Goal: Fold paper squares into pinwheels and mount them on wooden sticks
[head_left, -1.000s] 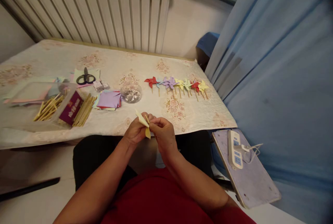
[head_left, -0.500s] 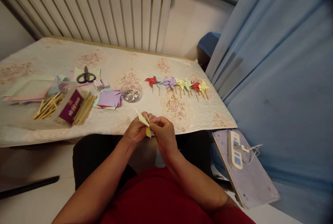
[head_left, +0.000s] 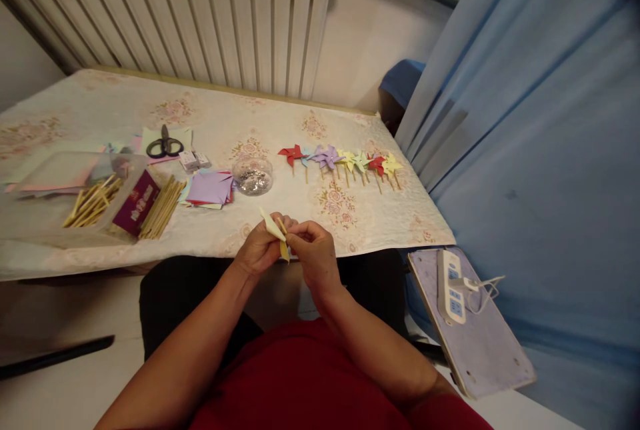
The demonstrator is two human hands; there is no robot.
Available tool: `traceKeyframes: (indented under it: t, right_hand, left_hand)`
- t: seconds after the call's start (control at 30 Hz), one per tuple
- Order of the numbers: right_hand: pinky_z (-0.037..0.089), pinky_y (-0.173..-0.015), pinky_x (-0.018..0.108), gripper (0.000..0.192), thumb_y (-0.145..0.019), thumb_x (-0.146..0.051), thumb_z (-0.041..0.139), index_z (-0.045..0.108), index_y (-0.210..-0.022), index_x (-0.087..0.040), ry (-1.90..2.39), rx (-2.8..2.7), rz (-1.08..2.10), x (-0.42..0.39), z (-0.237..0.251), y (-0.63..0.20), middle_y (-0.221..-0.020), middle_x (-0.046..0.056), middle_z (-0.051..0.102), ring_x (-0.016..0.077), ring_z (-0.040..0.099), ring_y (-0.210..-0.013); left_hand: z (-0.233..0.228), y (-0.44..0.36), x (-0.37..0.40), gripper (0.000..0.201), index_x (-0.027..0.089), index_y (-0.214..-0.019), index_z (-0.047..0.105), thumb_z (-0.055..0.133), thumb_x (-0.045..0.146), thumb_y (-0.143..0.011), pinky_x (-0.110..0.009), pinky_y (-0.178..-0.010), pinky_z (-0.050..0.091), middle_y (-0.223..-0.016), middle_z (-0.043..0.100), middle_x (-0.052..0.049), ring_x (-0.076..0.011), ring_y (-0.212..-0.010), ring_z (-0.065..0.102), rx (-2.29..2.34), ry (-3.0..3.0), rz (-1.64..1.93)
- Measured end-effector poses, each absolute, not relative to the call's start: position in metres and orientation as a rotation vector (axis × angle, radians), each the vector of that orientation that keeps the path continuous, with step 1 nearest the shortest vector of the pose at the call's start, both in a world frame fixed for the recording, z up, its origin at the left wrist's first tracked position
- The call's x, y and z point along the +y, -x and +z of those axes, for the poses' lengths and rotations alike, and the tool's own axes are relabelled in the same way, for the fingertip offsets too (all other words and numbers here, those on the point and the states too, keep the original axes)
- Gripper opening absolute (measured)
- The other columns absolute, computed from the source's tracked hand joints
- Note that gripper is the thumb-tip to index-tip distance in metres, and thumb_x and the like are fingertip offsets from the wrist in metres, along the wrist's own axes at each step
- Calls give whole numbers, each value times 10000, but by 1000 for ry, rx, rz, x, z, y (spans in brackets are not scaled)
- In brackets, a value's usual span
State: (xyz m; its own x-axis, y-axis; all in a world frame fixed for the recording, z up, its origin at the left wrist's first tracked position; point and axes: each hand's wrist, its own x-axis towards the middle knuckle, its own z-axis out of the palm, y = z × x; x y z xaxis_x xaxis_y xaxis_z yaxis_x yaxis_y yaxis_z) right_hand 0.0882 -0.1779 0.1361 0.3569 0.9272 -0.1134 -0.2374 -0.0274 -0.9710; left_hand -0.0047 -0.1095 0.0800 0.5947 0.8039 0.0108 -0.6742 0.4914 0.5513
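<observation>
I can't read any text from here. The dark red packet [head_left: 136, 203] lying among the wooden sticks [head_left: 161, 209] carries a few gold characters on its face, but they are too small and blurred for me to make out. The two small white boxes [head_left: 194, 161] beside the scissors [head_left: 164, 145] show faint print that I cannot tell either. The white power strip [head_left: 451, 285] on the board at my right has sockets and markings, none legible.
</observation>
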Motion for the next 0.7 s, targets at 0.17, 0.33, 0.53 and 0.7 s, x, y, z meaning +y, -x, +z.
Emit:
traceKeyframes:
  t: [0.17, 0.33, 0.53, 0.7]
  right_hand:
    - [417, -556, 248, 81, -620, -268, 659, 615, -646, -204, 1256, -788, 1052, -177, 134, -90, -575, -54, 576, 114, 519, -553]
    - [424, -564, 247, 77, -624, -260, 666, 623, -655, -203, 1241, -796, 1048, -177, 130, -92, -595, -50, 589, 113, 522, -558]
    - [436, -583, 250, 77, -637, -261, 673, 624, -657, -205, 1234, -816, 1035, -178, 129, -92, -607, -50, 601, 117, 535, -572]
    - [446, -596, 257, 82, -648, -277, 667, 623, -650, -208, 1284, -839, 1004, -178, 128, -93, -625, -40, 621, 130, 552, -597]
  left_hand:
    - [80, 4, -109, 362, 169, -590, 459, 812, 91, -588, -245, -637, 478, -628, 476, 37, -102, -634, 514, 263, -557, 919]
    - [77, 3, -107, 364, 168, -599, 455, 803, 65, -588, -235, -635, 471, -620, 468, 42, -94, -623, 505, 280, -549, 916]
    - [76, 3, -109, 356, 167, -612, 454, 790, 51, -607, -229, -632, 460, -629, 486, 40, -92, -628, 506, 273, -561, 918]
    - [76, 3, -110, 333, 165, -630, 477, 796, 73, -630, -229, -638, 464, -647, 507, 37, -92, -638, 518, 286, -571, 924]
